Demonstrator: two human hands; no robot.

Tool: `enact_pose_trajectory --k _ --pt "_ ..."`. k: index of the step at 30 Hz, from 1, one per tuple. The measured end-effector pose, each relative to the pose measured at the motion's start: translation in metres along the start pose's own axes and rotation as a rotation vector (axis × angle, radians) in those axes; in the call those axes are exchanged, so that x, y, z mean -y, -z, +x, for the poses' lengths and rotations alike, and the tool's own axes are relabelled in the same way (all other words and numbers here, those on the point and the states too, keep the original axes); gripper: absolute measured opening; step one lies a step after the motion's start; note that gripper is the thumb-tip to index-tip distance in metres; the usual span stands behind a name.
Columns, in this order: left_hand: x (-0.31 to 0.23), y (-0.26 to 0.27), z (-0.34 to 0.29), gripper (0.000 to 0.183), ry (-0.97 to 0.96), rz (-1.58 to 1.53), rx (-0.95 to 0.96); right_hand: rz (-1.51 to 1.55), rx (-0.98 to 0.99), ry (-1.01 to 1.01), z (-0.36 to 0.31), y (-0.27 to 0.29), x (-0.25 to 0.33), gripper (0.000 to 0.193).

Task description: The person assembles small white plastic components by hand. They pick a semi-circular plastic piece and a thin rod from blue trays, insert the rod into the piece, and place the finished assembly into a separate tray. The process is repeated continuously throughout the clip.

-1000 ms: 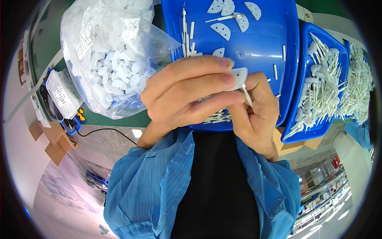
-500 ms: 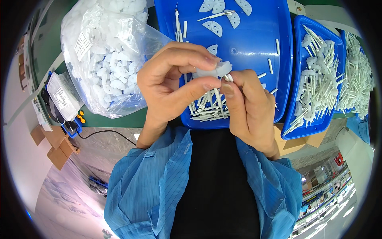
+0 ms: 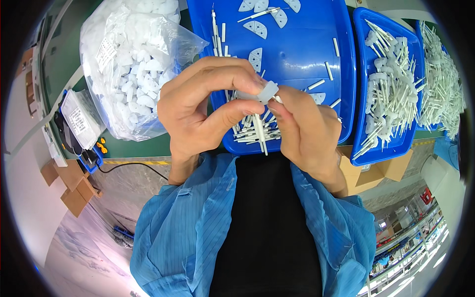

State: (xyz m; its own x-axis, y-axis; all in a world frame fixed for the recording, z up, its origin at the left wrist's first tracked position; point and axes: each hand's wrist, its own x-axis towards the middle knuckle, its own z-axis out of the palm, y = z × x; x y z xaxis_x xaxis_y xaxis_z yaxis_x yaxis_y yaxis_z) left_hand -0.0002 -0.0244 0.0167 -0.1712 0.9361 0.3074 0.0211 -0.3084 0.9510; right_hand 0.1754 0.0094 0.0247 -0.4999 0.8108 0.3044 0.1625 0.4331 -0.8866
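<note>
My left hand (image 3: 200,96) pinches a white plastic piece (image 3: 268,92) between thumb and fingers, above the near part of a large blue tray (image 3: 302,47). White rods (image 3: 260,132) point down from beneath this grip; their upper ends are hidden. At the right side of the piece, my right hand (image 3: 310,128) is closed with thumb and forefinger on a short white rod (image 3: 277,99), of which only the tip shows. Whether that tip sits in the piece, I cannot tell. Loose white rods (image 3: 245,132) lie in the tray under my hands.
White fan-shaped pieces with holes (image 3: 256,29) lie spread in the tray. On the left is a clear bag (image 3: 148,126) of white pieces. To the right, a smaller blue tray (image 3: 357,44) holds pieces with rods, beside another heap (image 3: 440,84). An open cardboard box (image 3: 393,171) stands below.
The white piece has turned and tilted in my left hand, and the rods below it show more fully. Both hands and the trays appear slightly further left in the view.
</note>
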Motion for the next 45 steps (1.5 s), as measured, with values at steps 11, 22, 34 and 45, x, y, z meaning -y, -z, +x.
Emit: enact_pose_trajectory --k 11,22,34,45 --pt "-0.02 -0.016 -0.008 0.032 -0.2 0.186 0.076 -0.074 0.004 0.364 -0.011 0.019 -0.021 0.023" --pt "-0.022 -0.022 -0.013 0.025 -0.54 0.564 0.241 0.143 0.076 -0.071 -0.031 0.035 0.008 0.024" --pt "-0.007 -0.032 0.032 0.048 -0.034 0.741 0.023 -0.453 -0.481 -0.409 -0.044 0.139 0.005 0.036" --pt "0.054 -0.032 0.08 0.021 -0.164 1.141 0.092 -0.194 -0.166 -0.458 -0.001 0.134 0.022 0.019"
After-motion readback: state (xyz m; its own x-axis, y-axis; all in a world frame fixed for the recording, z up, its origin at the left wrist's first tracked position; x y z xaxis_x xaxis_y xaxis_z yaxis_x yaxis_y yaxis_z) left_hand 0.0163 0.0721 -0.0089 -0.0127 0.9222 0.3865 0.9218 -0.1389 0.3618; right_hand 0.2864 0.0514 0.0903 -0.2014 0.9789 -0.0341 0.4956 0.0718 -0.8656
